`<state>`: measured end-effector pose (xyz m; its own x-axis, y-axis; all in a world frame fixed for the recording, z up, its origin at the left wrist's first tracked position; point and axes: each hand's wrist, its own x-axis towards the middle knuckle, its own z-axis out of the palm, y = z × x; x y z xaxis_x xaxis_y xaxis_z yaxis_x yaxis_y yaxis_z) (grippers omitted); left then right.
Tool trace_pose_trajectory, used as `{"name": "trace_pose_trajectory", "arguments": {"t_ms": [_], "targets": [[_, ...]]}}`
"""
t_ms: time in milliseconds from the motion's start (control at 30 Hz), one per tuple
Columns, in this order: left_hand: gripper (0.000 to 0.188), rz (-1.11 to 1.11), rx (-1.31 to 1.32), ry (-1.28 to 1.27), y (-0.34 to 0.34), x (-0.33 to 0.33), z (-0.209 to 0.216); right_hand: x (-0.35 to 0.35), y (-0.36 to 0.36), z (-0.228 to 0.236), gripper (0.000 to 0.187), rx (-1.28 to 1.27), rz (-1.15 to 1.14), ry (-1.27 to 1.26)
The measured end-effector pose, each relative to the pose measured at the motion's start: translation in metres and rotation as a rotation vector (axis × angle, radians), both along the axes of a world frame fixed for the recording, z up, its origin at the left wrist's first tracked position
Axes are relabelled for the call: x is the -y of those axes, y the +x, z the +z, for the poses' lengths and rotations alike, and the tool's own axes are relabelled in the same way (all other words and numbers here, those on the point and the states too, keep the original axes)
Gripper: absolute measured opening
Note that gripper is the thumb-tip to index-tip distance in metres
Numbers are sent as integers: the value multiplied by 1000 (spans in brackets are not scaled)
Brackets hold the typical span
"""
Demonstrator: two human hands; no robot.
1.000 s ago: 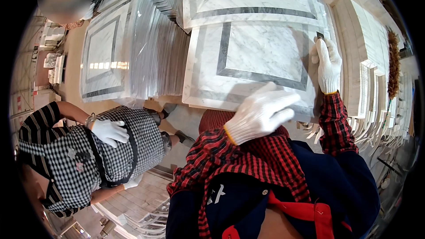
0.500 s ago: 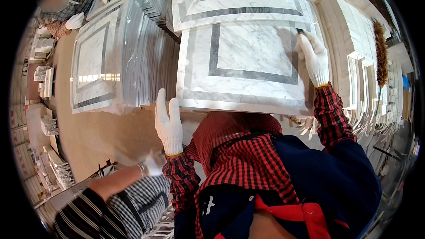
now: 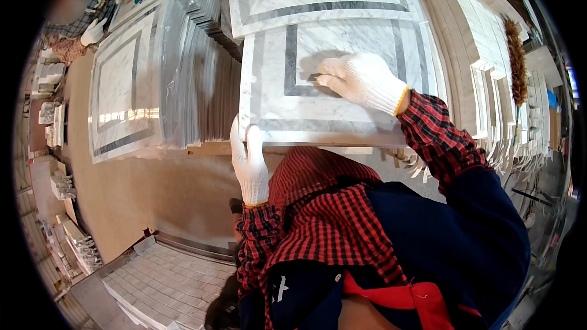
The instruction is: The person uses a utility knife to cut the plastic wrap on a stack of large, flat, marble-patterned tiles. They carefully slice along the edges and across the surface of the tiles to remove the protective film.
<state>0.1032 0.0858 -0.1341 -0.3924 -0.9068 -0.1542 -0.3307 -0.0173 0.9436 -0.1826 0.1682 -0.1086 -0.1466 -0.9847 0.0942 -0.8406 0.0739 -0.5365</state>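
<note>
A white marble panel (image 3: pixel 342 43) with dark grey inlaid bands lies flat before me. My right hand (image 3: pixel 361 79), in a white knit glove, is closed over the panel's inner band. A small dark piece (image 3: pixel 314 77) juts from its fingertips; its kind is hard to make out. At the panel's near left corner is my gloved left hand (image 3: pixel 249 159), fingers stretched out and touching the edge, not wrapped round it. Another banded marble panel (image 3: pixel 318 11) lies just beyond.
Plastic-wrapped stacks of panels (image 3: pixel 125 85) stand to the left, with a co-worker's gloved hand (image 3: pixel 93 32) nearby. Long pale stone strips (image 3: pixel 471 36) and a brown feather duster (image 3: pixel 515 64) are at right. A pale slatted surface (image 3: pixel 171 281) is at lower left.
My right hand has swept left across the panel with the dark piece. My left hand has moved up and right to the corner. The person at lower left has mostly left view.
</note>
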Motion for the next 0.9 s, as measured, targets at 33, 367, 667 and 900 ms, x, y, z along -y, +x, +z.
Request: {"name": "trace_pose_trajectory", "arguments": {"t_ms": [33, 367, 667, 900], "targets": [[47, -4, 4, 3, -1, 0, 2, 4, 2, -8, 25, -5, 2, -61], [47, 0, -37, -48, 0, 2, -2, 20, 2, 9, 23, -109, 110, 107], [48, 8, -97, 4, -1, 0, -2, 26, 5, 12, 21, -208, 159, 116], [47, 22, -89, -20, -3, -3, 5, 30, 25, 33, 10, -380, 175, 146]]}}
